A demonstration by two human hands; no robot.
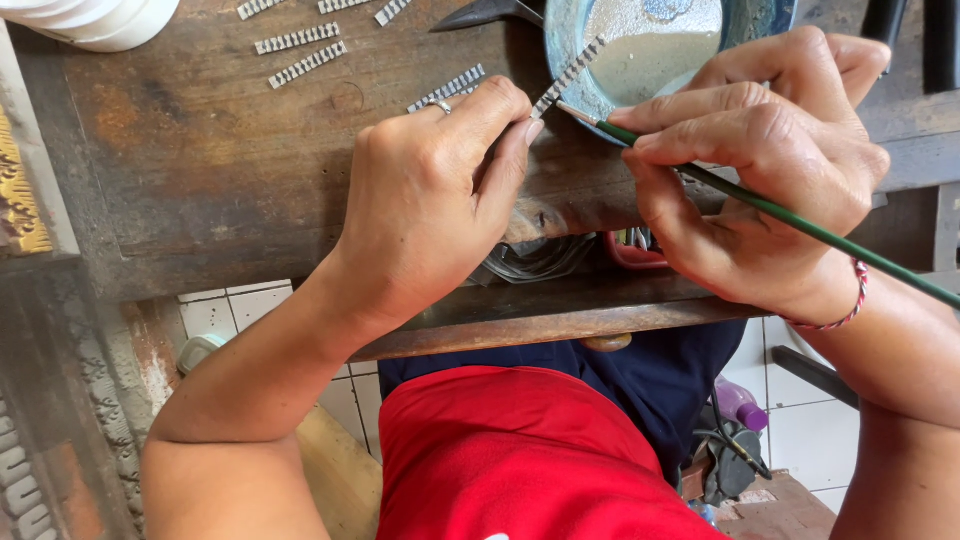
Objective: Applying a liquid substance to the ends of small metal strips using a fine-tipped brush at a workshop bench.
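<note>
1. So the left hand (425,205) has thumb and fingertips pinched together on a thin, silvery, ridged metal strip (570,75), holding it slanted so its upper end pokes over the near rim of the round blue-green metal bowl (562,40) with pale liquid inside.
2. The right hand (765,170) is just right of that bowl, fingers clamped together pencil-style on a thin green-handled brush (800,225). Its tip touches the strip's lower end, right by the left thumb.
3. Doing this bit well, I'd say: keep the strip steady over the bowl's rim so any drips fall back in, and use light strokes along the ridges rather than across, so the liquid settles into the grooves.
4. I'd also keep the pinch low on the strip so the fingers don't smear the wet part.
5. The strip itself looks narrow and flat, with fine crosswise teeth or ribs all along it, dull grey-silver. Can't tell if it's already coated.
6. Left of the bowl, more matching ridged strips (300,52) lie scattered on the dark worn wooden workbench (200,170).
</note>
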